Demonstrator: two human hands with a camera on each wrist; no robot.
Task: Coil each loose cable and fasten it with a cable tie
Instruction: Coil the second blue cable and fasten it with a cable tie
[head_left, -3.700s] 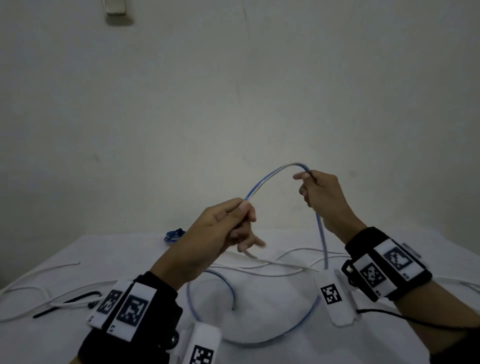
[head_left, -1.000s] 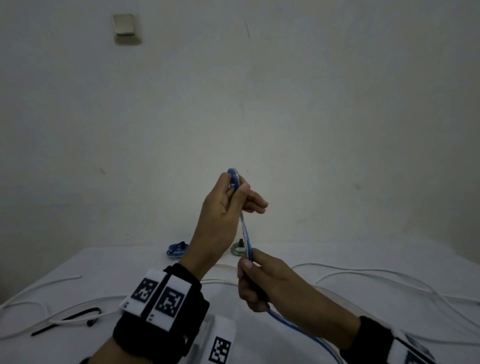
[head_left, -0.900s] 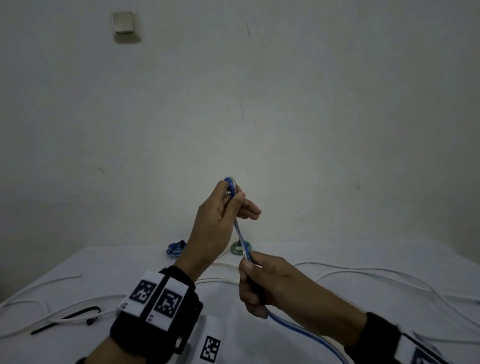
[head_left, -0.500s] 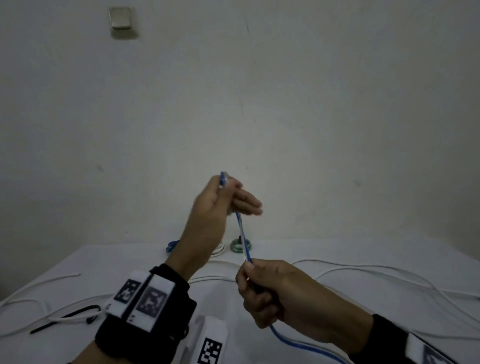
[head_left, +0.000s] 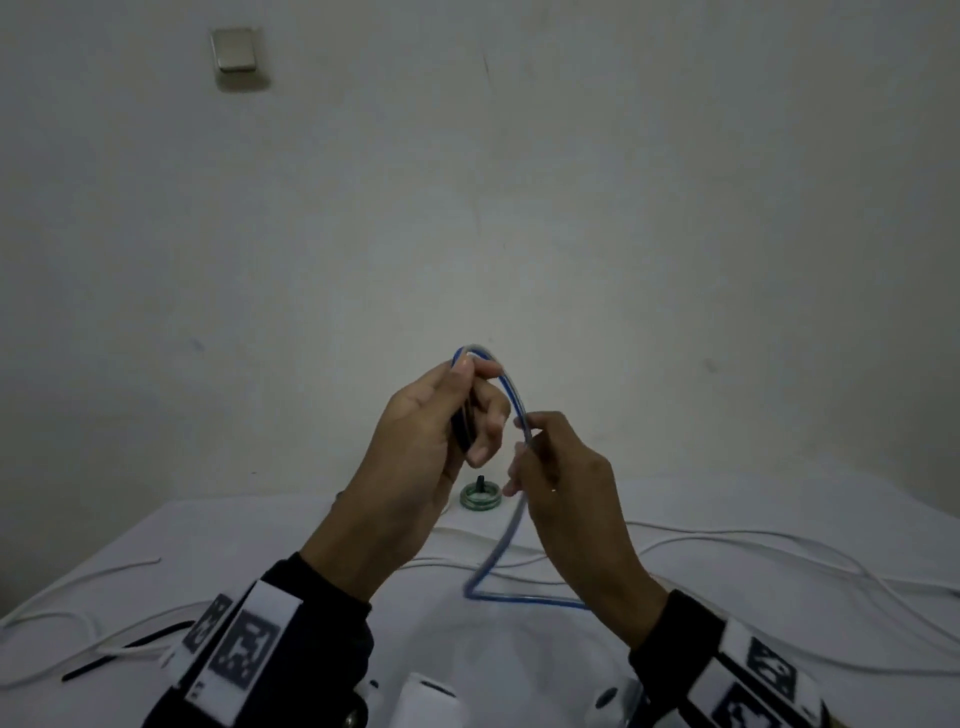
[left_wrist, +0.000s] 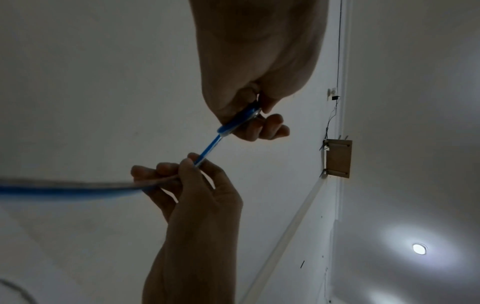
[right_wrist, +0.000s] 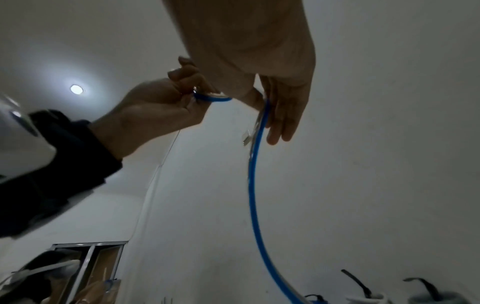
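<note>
Item 1, blue cable (head_left: 514, 400): we hold it raised above the worktop (head_left: 260, 540). It arches from our left hand (head_left: 436, 431) over to our right hand (head_left: 561, 467), then drops to the cloth and bends away toward the right.

Item 2, left hand: thumb and fingers (left_wrist: 270, 127) pinch the top of the cable's arch; a dark piece lies in the palm, possibly further cable turns, though the dim view leaves us unsure.

Item 3, right hand: fingers (left_wrist: 166, 170) curled round the descending cable, just beside and slightly below the left hand.

Item 4, white cables (head_left: 753, 540): loose across the worktop on both sides.

Item 5, green coil (head_left: 482, 498): small, lying at the far edge of the worktop, behind our hands.

Item 6, black cable tie (head_left: 124, 657): flat at the near left, beside a white cable.

Item 7, wall plate (head_left: 236, 49): high on the wall, upper left.
</note>
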